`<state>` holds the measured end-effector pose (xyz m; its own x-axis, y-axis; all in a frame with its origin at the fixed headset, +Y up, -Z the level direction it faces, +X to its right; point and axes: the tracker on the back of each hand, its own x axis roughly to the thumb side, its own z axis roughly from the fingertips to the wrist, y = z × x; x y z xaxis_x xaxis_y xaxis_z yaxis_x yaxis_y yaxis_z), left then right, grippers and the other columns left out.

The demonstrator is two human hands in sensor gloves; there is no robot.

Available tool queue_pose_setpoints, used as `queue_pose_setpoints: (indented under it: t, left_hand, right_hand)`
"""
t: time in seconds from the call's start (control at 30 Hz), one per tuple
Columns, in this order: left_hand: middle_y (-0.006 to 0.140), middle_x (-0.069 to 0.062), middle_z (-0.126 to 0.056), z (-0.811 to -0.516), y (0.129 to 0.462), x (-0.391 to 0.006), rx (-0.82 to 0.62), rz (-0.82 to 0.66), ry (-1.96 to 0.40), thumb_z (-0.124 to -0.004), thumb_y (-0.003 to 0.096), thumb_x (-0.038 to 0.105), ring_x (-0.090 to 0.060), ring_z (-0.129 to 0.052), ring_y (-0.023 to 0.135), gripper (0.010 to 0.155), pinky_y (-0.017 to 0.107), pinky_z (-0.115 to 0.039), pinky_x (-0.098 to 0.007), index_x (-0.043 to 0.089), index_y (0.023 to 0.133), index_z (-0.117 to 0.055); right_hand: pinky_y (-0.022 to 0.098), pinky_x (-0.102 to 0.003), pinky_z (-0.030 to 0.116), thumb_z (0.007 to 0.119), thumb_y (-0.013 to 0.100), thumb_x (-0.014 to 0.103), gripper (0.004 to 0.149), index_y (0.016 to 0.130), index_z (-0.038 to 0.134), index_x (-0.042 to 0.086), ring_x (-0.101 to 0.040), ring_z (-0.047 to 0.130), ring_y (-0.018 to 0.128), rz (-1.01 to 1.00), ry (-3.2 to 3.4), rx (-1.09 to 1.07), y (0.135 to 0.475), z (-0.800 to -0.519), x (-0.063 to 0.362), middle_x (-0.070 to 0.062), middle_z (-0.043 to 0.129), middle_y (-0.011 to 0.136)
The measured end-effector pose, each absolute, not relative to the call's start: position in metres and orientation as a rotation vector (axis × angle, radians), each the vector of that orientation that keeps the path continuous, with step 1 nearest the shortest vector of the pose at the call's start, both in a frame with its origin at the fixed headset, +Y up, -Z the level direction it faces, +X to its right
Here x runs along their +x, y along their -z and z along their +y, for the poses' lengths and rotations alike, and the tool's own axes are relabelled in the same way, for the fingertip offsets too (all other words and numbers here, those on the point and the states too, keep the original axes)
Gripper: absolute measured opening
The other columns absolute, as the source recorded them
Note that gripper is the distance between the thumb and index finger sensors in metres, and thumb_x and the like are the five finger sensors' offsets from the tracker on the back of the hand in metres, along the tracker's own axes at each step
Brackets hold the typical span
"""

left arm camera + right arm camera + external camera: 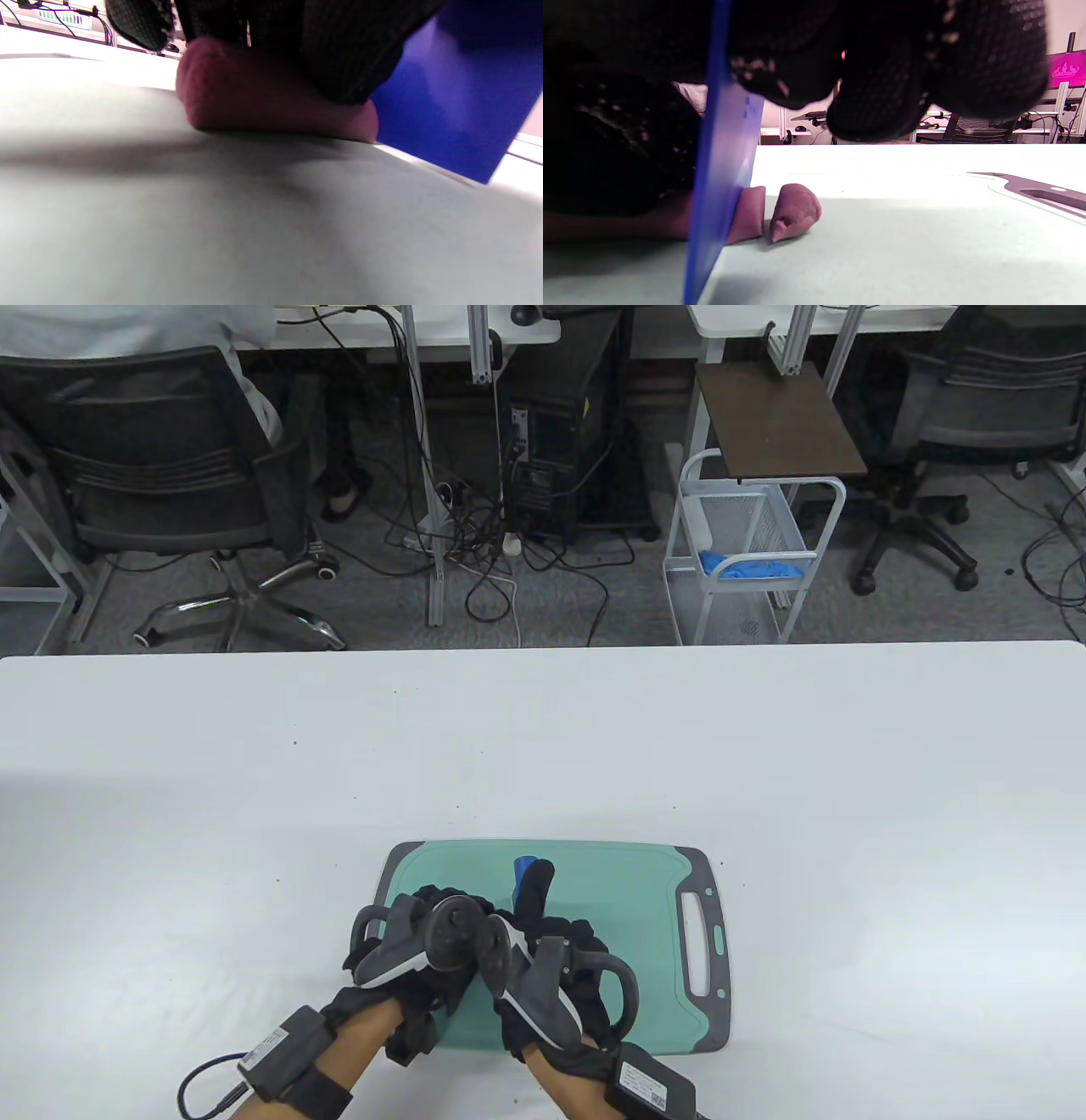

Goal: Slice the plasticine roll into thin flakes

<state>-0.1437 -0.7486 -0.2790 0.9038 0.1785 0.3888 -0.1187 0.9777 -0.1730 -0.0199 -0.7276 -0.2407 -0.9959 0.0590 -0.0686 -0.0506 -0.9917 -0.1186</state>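
Note:
A pinkish-brown plasticine roll [254,97] lies on the green cutting board [628,891]. My left hand [424,925] presses down on the roll from above. My right hand [543,950] grips a blue plastic blade [717,169], whose tip shows in the table view [523,872]. The blade stands nearly upright with its edge down on the board, cutting through the roll. To the blade's right lie a cut slice [751,212] and a rounded end piece [795,209]. In the table view the hands hide the roll.
The board's grey handle end with a slot [702,933] lies to the right. The white table [254,780] stretches around the board. Chairs, a computer tower and a wire cart stand beyond the far edge.

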Motion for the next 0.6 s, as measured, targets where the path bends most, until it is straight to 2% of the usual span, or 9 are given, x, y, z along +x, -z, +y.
queue_pose_setpoints:
  t: [0.27, 0.47, 0.6]
  left_hand:
    - [0.094, 0.014, -0.091, -0.749, 0.28, -0.145, -0.167, -0.424, -0.164, -0.088, 0.0367, 0.042, -0.026, -0.088, 0.096, 0.047, 0.077, -0.065, -0.056, 0.043, 0.084, -0.086]
    - [0.102, 0.012, -0.082, -0.748, 0.28, -0.146, -0.185, -0.441, -0.126, -0.085, 0.0369, 0.039, -0.031, -0.081, 0.101, 0.05, 0.076, -0.064, -0.059, 0.044, 0.086, -0.083]
    - [0.096, 0.011, -0.089, -0.748, 0.28, -0.146, -0.176, -0.439, -0.116, -0.084, 0.0375, 0.037, -0.03, -0.085, 0.097, 0.049, 0.076, -0.064, -0.058, 0.046, 0.086, -0.083]
  right_hand:
    - [0.033, -0.053, 0.084, 0.081, 0.045, 0.04, 0.081, 0.106, 0.033, 0.014, -0.033, 0.097, 0.044, -0.187, -3.081, -0.108, 0.248, -0.73, -0.022, -0.003, 0.093, 0.041]
    - [0.034, -0.053, 0.084, 0.081, 0.045, 0.04, 0.082, 0.106, 0.032, 0.016, -0.034, 0.097, 0.046, -0.153, -3.086, -0.124, 0.259, -0.728, -0.025, -0.003, 0.093, 0.042]
    - [0.035, -0.053, 0.084, 0.081, 0.045, 0.041, 0.083, 0.106, 0.031, 0.017, -0.034, 0.097, 0.047, -0.12, -3.069, -0.128, 0.26, -0.728, -0.022, -0.003, 0.093, 0.043]
